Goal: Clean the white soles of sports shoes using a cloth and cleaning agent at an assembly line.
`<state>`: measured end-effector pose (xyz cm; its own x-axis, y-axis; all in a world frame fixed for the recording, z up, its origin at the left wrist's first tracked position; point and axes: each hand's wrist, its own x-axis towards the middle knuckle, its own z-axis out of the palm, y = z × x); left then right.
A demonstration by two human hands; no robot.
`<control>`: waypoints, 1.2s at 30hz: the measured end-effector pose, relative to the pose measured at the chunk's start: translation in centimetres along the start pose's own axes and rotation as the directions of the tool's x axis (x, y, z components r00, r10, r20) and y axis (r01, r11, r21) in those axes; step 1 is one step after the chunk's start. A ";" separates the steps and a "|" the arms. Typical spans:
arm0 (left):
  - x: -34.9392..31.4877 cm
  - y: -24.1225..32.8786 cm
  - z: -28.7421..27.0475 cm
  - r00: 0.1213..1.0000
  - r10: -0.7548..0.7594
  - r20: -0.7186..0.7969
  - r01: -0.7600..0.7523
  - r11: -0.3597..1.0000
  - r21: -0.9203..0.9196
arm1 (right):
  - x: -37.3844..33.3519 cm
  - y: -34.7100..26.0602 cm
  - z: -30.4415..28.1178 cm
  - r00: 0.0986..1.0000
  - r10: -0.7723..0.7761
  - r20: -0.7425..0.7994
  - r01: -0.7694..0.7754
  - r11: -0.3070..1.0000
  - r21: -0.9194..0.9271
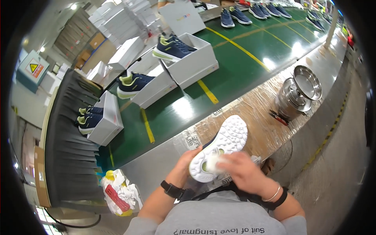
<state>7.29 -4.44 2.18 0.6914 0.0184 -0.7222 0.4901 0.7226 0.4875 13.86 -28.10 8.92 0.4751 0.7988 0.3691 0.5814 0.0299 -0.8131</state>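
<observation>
Green conveyor point(235, 74) beside film-covered ledge point(261, 117) (shoe point(232, 133) in left hand point(185, 163))

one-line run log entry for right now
left grip: navy shoe with knobbly white sole, facing up | right grip: blurred white wad over sole | bench: round silver metal container

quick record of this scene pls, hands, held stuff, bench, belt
left hand: grips a shoe by its side
right hand: holds a blurred white wad at the upturned white sole, material unclear
bench: metal container, red-handled tool
belt: green with yellow lines, bearing white boxes and navy shoes
beside bench, left: crumpled white bundle, red object on it
</observation>
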 end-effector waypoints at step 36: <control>-5.4 42.6 -2.5 0.262 0.844 0.467 0.694 -0.501 0.517 | 3.5 2.8 -0.5 0.966 0.222 -0.133 -0.258 0.880 -0.399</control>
<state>23.09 27.91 25.65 0.8428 0.2922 0.4520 0.5088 -0.7063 -0.4923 17.44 -25.51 8.17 0.6761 0.6980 0.2359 0.6528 -0.4191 -0.6311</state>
